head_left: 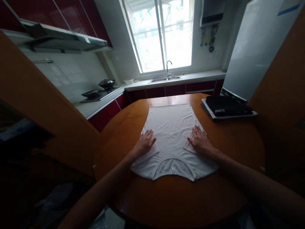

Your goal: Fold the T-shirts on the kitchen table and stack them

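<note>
A white T-shirt (172,127) lies flat on the round wooden table (119,127), its neckline toward me and its hem at the far side. Both sleeves are folded inward onto the body. My left hand (145,142) rests palm down on the shirt's left edge, over the folded sleeve, with fingers stretched out. On the opposite edge my right hand (199,140) presses flat in the same way, fingers extended over the other sleeve. Neither hand grips the cloth. Faint wrinkles run across the fabric between them.
A stack of folded dark and light clothes (228,106) sits at the table's back right. Beyond the table are a counter with a sink (165,79), a stove with a lidded wok (106,83), and a fridge (257,47). A wooden door frame (47,98) stands to the left.
</note>
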A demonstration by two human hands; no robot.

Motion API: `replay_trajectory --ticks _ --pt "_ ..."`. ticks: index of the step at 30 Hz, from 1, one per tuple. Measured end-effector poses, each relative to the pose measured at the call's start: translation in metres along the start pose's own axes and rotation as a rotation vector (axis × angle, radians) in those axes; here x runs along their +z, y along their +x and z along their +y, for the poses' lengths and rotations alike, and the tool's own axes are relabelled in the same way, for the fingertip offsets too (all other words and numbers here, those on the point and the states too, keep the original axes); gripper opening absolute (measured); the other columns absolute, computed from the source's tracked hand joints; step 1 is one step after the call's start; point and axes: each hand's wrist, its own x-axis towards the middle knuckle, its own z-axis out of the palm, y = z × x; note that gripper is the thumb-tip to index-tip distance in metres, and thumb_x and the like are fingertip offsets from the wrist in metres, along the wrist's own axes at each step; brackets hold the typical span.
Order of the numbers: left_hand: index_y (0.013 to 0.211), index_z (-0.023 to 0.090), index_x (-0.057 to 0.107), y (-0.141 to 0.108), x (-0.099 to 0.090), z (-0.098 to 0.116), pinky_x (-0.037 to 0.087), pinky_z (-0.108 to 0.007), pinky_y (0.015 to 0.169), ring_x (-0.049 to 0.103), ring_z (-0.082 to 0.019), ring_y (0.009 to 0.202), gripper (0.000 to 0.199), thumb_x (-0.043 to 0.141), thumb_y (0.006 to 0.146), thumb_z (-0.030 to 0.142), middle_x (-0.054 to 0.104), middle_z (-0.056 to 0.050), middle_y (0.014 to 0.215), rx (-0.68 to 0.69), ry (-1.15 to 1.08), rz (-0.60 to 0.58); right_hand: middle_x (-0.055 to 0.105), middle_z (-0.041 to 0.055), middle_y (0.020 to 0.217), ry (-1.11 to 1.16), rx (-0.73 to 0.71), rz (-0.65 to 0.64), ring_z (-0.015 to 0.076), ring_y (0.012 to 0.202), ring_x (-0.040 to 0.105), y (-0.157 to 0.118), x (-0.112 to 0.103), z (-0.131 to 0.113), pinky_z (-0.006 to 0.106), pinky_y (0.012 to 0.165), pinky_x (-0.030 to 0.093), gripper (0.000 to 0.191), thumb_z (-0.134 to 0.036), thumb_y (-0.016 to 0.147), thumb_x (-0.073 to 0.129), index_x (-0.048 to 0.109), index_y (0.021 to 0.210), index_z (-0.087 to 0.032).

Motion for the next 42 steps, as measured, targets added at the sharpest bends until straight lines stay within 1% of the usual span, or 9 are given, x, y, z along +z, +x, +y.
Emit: replay_trajectory --ticks 5,13,15,17,20,23,30,35,42 --pt "0.156 0.014 0.031 -0.014 0.022 0.001 0.015 -0.055 0.122 0.012 -0.033 0.154 0.070 0.032 0.101 0.057 0.017 -0.016 0.166 0.003 0.086 -0.020 0.026 0.0228 0.162 -0.052 0.030 -0.066 0.0326 0.153 0.018 -0.004 0.003 0.002 0.051 0.122 0.013 0.076 -0.053 0.097 0.033 0.034 0.154 -0.002" --pt "0.158 0.015 0.030 -0.012 0.013 0.001 0.014 -0.061 0.121 0.008 -0.040 0.153 0.074 0.032 0.100 0.062 0.016 -0.014 0.167 0.018 0.024 -0.021 0.027 0.0210 0.163 -0.023 -0.034 -0.025 0.0311 0.153 0.018 -0.003 -0.011 0.000 0.054 0.122 0.016 0.070 -0.050 0.099 0.037 0.036 0.153 -0.006" --pt "0.157 0.015 0.033 -0.016 0.001 0.000 0.017 -0.059 0.121 0.013 -0.038 0.153 0.071 0.036 0.101 0.059 0.021 -0.015 0.166 0.083 -0.036 0.037 0.030 0.0181 0.162 0.042 -0.113 0.045 0.0304 0.152 0.020 -0.003 -0.020 0.004 0.053 0.122 0.020 0.063 -0.046 0.099 0.041 0.043 0.150 -0.010" --pt "0.153 0.017 0.041 -0.025 -0.016 -0.002 0.027 -0.051 0.120 0.030 -0.032 0.149 0.063 0.042 0.101 0.053 0.035 -0.015 0.160 0.213 -0.147 0.060 0.038 0.0148 0.159 0.144 -0.218 0.109 0.0299 0.150 0.028 -0.009 -0.031 0.012 0.052 0.120 0.026 0.052 -0.042 0.099 0.044 0.055 0.142 -0.016" --pt "0.141 0.024 0.057 -0.048 -0.042 -0.008 0.045 -0.039 0.109 0.057 -0.024 0.127 0.046 0.055 0.099 0.044 0.058 -0.012 0.141 0.446 -0.316 -0.017 0.052 0.0122 0.148 0.298 -0.389 0.169 0.0299 0.139 0.045 -0.030 -0.045 0.026 0.051 0.114 0.039 0.036 -0.038 0.097 0.053 0.067 0.126 -0.023" --pt "0.129 0.027 0.067 -0.077 -0.056 -0.017 0.052 -0.033 0.095 0.065 -0.021 0.108 0.035 0.065 0.095 0.036 0.068 -0.009 0.121 0.573 -0.344 -0.105 0.063 0.0104 0.130 0.346 -0.508 0.176 0.0279 0.120 0.059 -0.062 -0.056 0.037 0.048 0.101 0.050 0.024 -0.033 0.094 0.062 0.071 0.115 -0.027" --pt "0.119 0.030 0.071 -0.125 -0.042 -0.042 0.051 -0.030 0.085 0.064 -0.018 0.096 0.025 0.068 0.094 0.027 0.069 -0.006 0.106 0.668 -0.286 -0.011 0.068 0.0080 0.110 0.248 -0.684 0.095 0.0245 0.103 0.061 -0.116 -0.066 0.043 0.041 0.089 0.049 0.023 -0.030 0.090 0.071 0.072 0.113 -0.029" --pt "0.113 0.026 0.071 -0.136 -0.038 -0.042 0.051 -0.029 0.085 0.065 -0.016 0.092 0.019 0.062 0.097 0.020 0.070 -0.006 0.101 0.700 -0.220 0.091 0.068 0.0064 0.106 0.213 -0.748 0.079 0.0222 0.100 0.061 -0.121 -0.064 0.042 0.039 0.090 0.047 0.020 -0.027 0.091 0.069 0.070 0.111 -0.026" --pt "0.112 0.023 0.068 -0.139 -0.040 -0.035 0.051 -0.029 0.086 0.063 -0.017 0.094 0.020 0.052 0.101 0.017 0.069 -0.007 0.100 0.726 -0.161 0.082 0.065 0.0048 0.096 0.146 -0.813 0.108 0.0191 0.092 0.059 -0.123 -0.065 0.033 0.038 0.087 0.044 0.009 -0.017 0.098 0.057 0.065 0.097 -0.022"
